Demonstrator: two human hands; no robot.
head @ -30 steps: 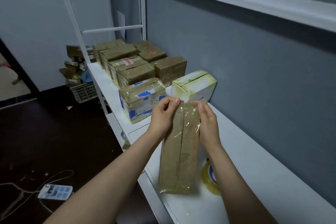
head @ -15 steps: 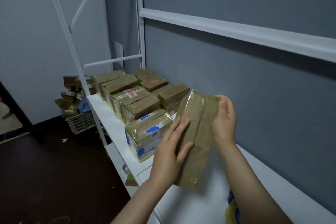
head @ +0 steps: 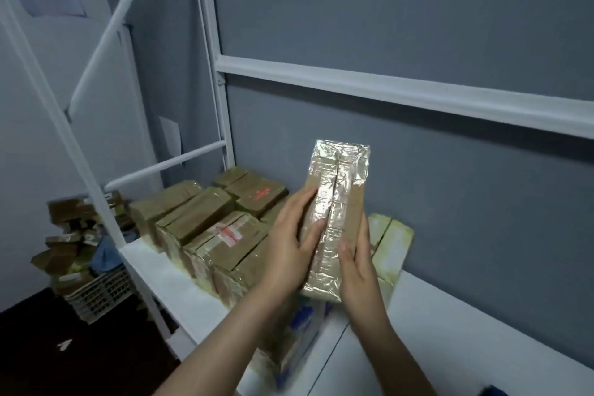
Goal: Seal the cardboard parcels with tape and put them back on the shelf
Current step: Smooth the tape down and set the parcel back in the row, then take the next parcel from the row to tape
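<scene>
Cardboard parcel (head: 337,202) held upright, left hand (head: 286,254) flat against it, right hand (head: 360,270) gripping, above taped boxes (head: 209,235) crowding the shelf (head: 154,273).

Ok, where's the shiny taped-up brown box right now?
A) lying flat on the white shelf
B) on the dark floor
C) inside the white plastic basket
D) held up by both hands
D: the tape-wrapped brown cardboard parcel is upright in the air between the left hand and the right hand, above the white metal shelf.

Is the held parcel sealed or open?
Sealed on the faces shown: shiny tape covers the centre seam and top end of the parcel. Its back is hidden.
</scene>
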